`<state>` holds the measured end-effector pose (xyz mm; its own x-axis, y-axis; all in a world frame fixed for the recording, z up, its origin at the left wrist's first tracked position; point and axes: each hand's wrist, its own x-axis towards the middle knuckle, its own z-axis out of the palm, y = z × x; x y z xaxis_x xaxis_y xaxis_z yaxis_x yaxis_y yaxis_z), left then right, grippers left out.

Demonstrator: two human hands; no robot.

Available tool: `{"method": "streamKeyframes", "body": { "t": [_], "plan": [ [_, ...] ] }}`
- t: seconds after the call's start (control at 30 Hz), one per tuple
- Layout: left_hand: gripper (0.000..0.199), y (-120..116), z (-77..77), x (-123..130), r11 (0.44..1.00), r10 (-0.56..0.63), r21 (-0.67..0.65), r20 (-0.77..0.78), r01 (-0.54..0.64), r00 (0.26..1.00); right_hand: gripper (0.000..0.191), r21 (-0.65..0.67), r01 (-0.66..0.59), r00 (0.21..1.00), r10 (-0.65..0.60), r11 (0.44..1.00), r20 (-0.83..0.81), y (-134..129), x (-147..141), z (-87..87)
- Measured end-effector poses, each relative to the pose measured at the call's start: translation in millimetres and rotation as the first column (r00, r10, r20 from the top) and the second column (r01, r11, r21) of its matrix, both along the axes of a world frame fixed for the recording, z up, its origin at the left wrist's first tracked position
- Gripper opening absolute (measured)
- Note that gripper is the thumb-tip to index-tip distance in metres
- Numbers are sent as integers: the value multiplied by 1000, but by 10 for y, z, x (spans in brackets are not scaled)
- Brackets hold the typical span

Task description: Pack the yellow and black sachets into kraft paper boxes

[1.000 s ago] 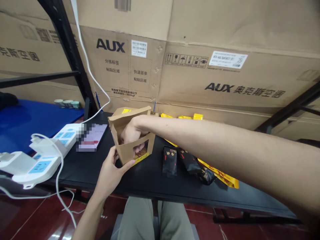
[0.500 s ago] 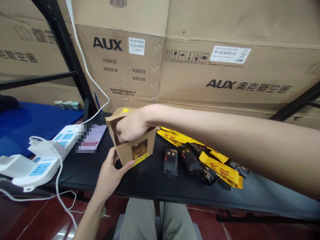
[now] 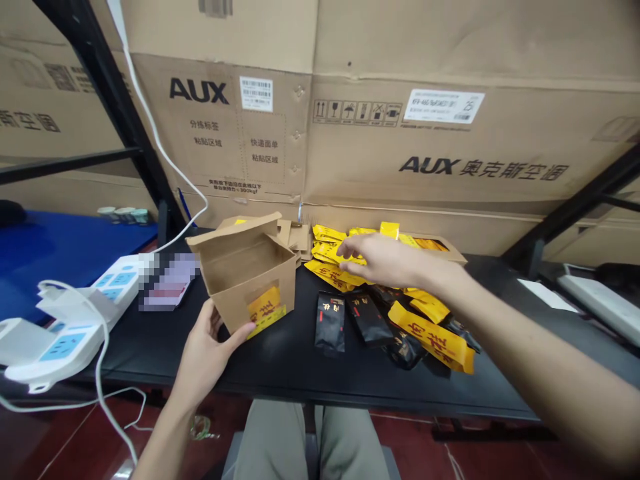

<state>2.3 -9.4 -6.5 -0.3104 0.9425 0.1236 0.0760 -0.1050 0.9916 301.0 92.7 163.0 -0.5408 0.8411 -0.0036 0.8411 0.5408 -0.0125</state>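
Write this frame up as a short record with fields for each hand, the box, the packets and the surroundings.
Left hand: grips the cardboard box at its lower left
Box state: top open, yellow wrapping showing at the front
Right hand: over the yellow packets, contact unclear
Black packets: on the black table, right of the box
Left side: power strip with plugs; phone partly pixelated
Background: large cartons printed AUX

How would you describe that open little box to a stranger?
Find the black table, then the person's left hand gripping a small brown box. Unlike the loose packets to its right, it's open-topped cardboard with yellow showing through a front window.
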Motion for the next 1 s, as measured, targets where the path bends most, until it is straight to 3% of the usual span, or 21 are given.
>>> {"method": "streamKeyframes", "body": {
  "t": [0.13, 0.27, 0.57, 0.67, 0.77, 0.83, 0.9, 1.0],
  "plan": [
    [70, -3, 25, 15, 1000, 21, -19, 30, -21, 999, 40, 81, -9, 999, 5, 997, 52, 27, 106, -506],
    [72, -27, 75, 32, 998, 38, -41, 24, -37, 999, 41, 151, 30, 995, -44, 988, 93, 1, -16, -732],
    [78, -51, 127, 72, 997, 54, -52, 9, -53, 998, 43, 187, 82, 980, -113, 979, 164, 230, -429, -910],
    [78, -45, 122, 74, 997, 55, -53, 2, -55, 998, 31, 196, 40, 985, -71, 980, 156, 248, -490, -885],
    [78, -43, 121, 74, 997, 58, -53, 1, -58, 998, 34, 219, -3, 990, -28, 976, 138, 218, -463, -803],
    [78, -46, 120, 73, 997, 57, -52, -3, -57, 998, 34, 243, 9, 998, -25, 970, 64, 196, -392, -750],
    [77, -48, 115, 71, 997, 60, -53, -8, -60, 998, 32, 261, 46, 993, -15, 964, -118, 183, -288, -723],
    [77, -50, 103, 67, 996, 68, -59, -12, -69, 998, 30, 246, 70, 855, 69, 967, -513, 177, -95, -744]
  ]
}}
